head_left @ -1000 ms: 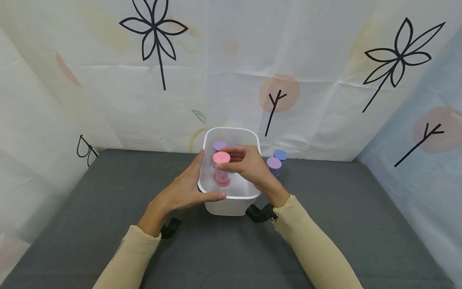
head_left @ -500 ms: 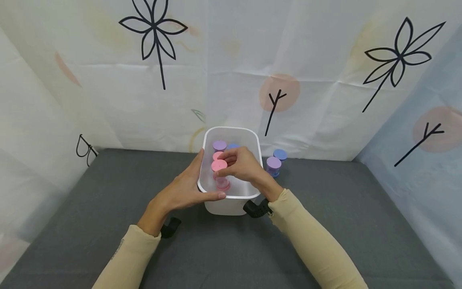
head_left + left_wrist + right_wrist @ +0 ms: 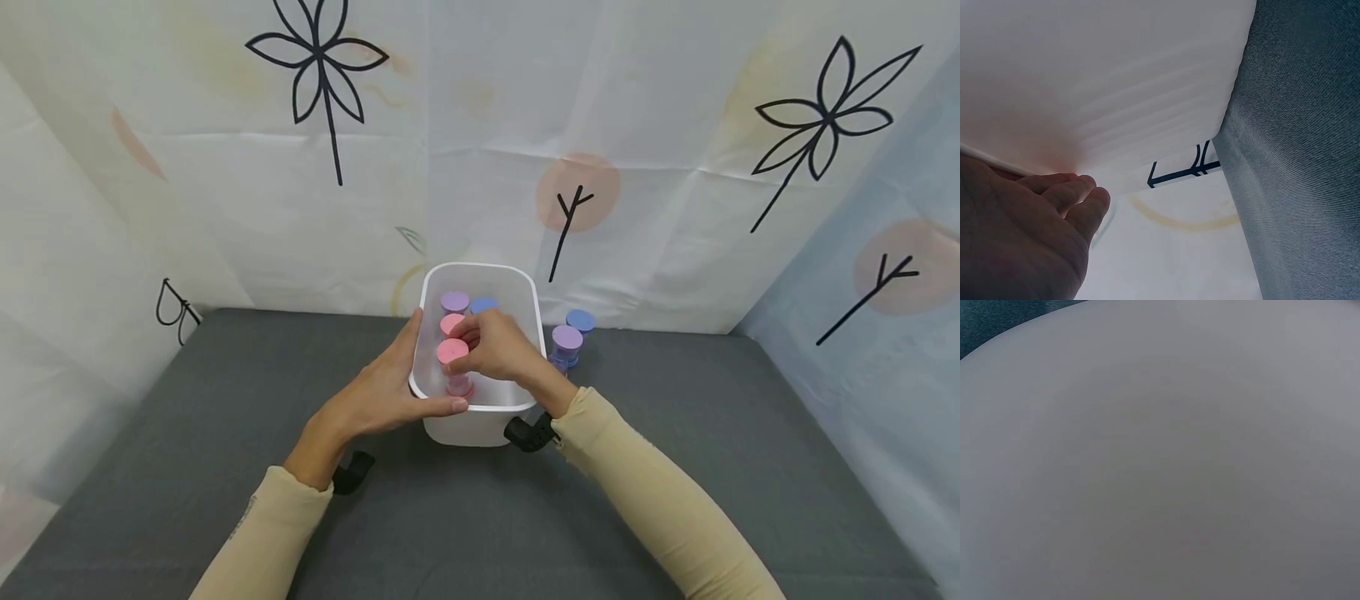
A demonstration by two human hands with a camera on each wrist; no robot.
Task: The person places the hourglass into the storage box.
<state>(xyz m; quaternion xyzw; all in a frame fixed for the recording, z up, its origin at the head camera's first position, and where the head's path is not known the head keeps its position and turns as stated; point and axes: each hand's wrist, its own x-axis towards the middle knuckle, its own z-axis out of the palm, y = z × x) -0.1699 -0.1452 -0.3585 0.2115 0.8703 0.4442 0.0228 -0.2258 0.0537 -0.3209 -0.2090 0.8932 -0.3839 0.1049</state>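
In the head view, a white plastic bin [image 3: 481, 429] stands on the grey cloth. My left hand [image 3: 382, 392] lies along its left side, fingers fairly straight against the outer wall and thumb across the near rim. The left wrist view shows those fingertips [image 3: 1094, 203] touching the wall. My right hand [image 3: 498, 346] reaches into the bin and pinches a small clear jar with a pink lid [image 3: 452, 351] between thumb and fingers. Behind it in the bin are another pink lid [image 3: 452, 323], a purple lid [image 3: 454, 301] and a blue lid [image 3: 483, 305].
Right of the bin, a purple-lidded jar [image 3: 567, 337] and a blue-lidded jar [image 3: 581, 320] stand on the grey cloth [image 3: 675, 400]. A patterned white backdrop [image 3: 480, 192] rises close behind the bin. The right wrist view shows little besides the bin's white wall [image 3: 1160, 456].
My right hand has shifted slightly left and lowered the pink-lidded jar toward the near left of the bin, uncovering the blue lid behind. The left hand has stayed in place.
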